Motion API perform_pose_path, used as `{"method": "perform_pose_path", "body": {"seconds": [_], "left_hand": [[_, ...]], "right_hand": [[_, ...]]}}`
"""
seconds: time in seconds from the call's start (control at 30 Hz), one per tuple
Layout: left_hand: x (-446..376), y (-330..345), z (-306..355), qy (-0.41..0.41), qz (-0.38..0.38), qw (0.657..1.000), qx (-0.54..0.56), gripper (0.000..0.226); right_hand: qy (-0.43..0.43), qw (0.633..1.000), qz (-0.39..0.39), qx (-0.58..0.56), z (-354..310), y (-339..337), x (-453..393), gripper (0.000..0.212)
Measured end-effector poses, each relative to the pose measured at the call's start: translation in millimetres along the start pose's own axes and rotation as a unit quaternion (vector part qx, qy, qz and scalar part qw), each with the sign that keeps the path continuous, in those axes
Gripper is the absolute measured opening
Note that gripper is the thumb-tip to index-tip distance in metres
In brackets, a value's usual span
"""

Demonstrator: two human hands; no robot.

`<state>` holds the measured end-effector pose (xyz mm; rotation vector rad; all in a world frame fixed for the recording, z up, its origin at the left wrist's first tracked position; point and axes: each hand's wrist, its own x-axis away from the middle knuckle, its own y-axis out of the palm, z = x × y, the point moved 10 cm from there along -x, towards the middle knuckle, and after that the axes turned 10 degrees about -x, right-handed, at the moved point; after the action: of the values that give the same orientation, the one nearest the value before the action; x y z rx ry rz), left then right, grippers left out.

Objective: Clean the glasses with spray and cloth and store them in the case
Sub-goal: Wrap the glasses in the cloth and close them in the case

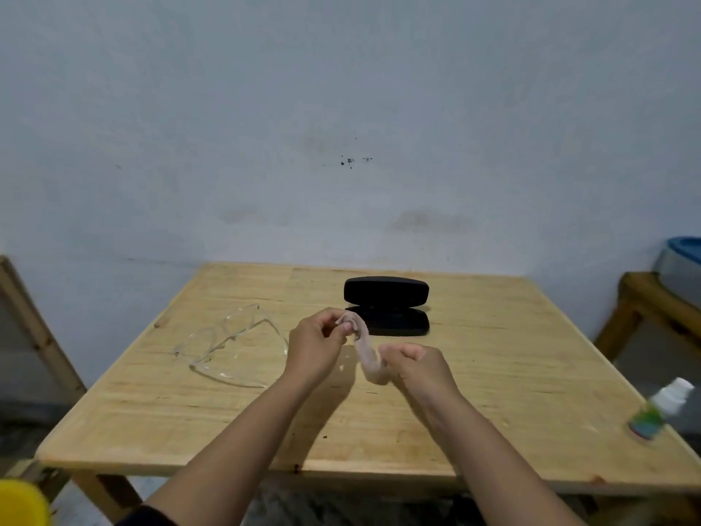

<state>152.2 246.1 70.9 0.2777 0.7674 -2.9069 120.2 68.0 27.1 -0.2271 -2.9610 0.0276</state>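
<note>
On wooden table [493,373], left hand [313,345] & right hand [413,364] each pinch pink cloth [366,353].

A pale cloth [366,349] is held between left hand [315,341] and right hand [417,364] at frame centre; clear glasses [231,345] lie left, an open black case [387,305] behind.

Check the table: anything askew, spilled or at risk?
One thing: the spray bottle sits at the table's right edge, tilted or blurred, and could fall. No spill visible. Glasses lie flat, case is open, and both hands hold the cloth.
</note>
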Motion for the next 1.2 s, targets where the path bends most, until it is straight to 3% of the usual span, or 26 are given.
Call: {"method": "perform_pose_path", "body": {"seconds": [0.07, 0.17, 0.27, 0.37, 0.47, 0.67, 0.9, 1.2], "left_hand": [[-1.0, 3.0, 3.8, 0.007, -0.015, 1.000, 0.004, 0.021], [-0.3, 10.1, 13.7, 0.024, -0.046, 0.999, 0.008, 0.030], [0.3, 15.6, 25.9, 0.047, -0.069, 0.996, 0.025, 0.030], [0.4, 16.7, 36.5, 0.060, -0.065, 0.994, 0.057, 0.030], [-2.8, 17.9, 37.8, 0.049, -0.054, 0.993, 0.089, 0.032], [-5.8, 30.0, 37.4, 0.005, -0.074, 0.987, 0.143, 0.024], [-11.3, 31.6, 55.8, 0.019, -0.087, 0.983, 0.161, 0.006], [-17.4, 18.9, 64.1, 0.032, -0.063, 0.975, 0.211, 0.012]], "right_hand": [[-0.014, 1.000, 0.014, 0.013, -4.7, -3.0, -0.5, 0.026], [-0.057, 0.998, 0.019, -0.011, -20.9, -4.7, -2.7, 0.011], [-0.083, 0.995, -0.008, -0.059, -33.7, 0.9, -4.6, 0.019], [-0.094, 0.990, -0.033, -0.096, -41.4, 5.8, -4.8, 0.024], [-0.117, 0.989, -0.024, -0.090, -49.4, 2.2, -5.0, 0.015], [-0.145, 0.986, 0.008, -0.085, -62.1, -10.7, -7.4, 0.008], [-0.159, 0.984, -0.001, -0.087, -76.8, -16.8, -7.2, 0.008], [-0.195, 0.975, -0.015, -0.104, -102.4, -23.4, -1.4, 0.009]]}}
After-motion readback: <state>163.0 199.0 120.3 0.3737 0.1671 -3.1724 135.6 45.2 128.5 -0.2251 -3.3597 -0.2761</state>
